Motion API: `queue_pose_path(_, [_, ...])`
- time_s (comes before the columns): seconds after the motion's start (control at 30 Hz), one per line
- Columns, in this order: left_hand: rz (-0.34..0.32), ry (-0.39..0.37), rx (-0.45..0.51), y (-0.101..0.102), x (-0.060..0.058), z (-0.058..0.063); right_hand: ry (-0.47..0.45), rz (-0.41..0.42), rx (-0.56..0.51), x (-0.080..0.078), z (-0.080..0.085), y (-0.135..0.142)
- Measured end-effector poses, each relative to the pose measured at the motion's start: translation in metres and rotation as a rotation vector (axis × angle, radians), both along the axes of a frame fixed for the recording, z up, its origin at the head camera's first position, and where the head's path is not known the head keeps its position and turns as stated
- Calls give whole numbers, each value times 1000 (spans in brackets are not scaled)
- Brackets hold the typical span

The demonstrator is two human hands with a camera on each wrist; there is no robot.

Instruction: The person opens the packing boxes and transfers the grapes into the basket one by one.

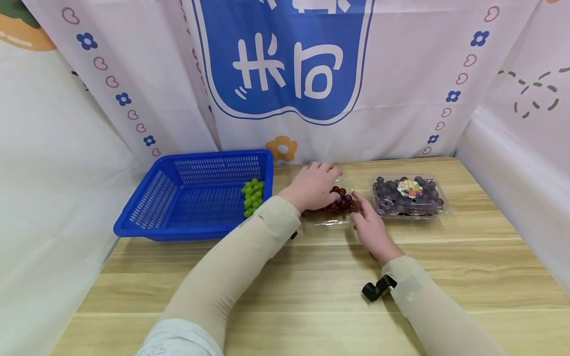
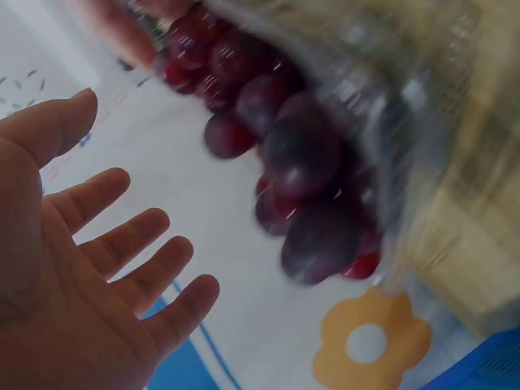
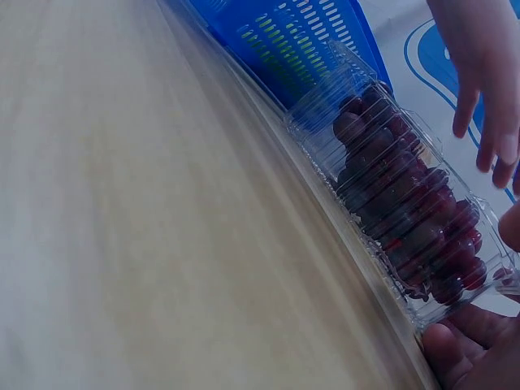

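A clear plastic box [image 3: 325, 106] lies on the table with a bunch of dark red grapes [image 1: 342, 200] inside. My left hand [image 1: 313, 185] is over the box, reaching across it from the left. In the left wrist view its fingers [image 2: 134, 244] are spread and hold nothing, with the grapes beside them. My right hand [image 1: 371, 227] is at the box's right end. Its thumb and fingers hold that end, low at the corner in the right wrist view, where part of the hand runs out of frame.
Left of the box stands a blue plastic basket [image 1: 191, 232] with a bunch of green grapes [image 1: 253, 198] against its right wall. To the right lies a second clear box [image 1: 407, 195] of dark grapes, with a round label. A printed curtain [image 1: 285, 133] hangs behind the wooden table [image 1: 320, 296].
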State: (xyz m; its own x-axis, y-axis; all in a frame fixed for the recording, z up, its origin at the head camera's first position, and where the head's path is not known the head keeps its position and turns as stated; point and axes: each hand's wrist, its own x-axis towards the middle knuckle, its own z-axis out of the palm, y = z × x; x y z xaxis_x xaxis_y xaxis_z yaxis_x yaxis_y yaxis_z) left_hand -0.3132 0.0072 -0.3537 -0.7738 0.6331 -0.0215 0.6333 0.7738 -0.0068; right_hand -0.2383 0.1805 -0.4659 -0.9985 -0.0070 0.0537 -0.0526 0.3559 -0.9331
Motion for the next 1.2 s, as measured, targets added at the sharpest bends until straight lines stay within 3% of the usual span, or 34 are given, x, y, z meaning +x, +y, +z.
queue_pose_path(0.3, [-2, -50, -45, 7, -3, -26, -10, 13, -4, 1, 0, 1])
queue_pose_path(0.63, [-5, -65, -81, 11, 1, -36, -12, 23, -24, -1, -1, 2])
queue_pose_path(1.2, [2, 77, -164, 18, 4, -49, 5, 25, -25, 0, 0, 1])
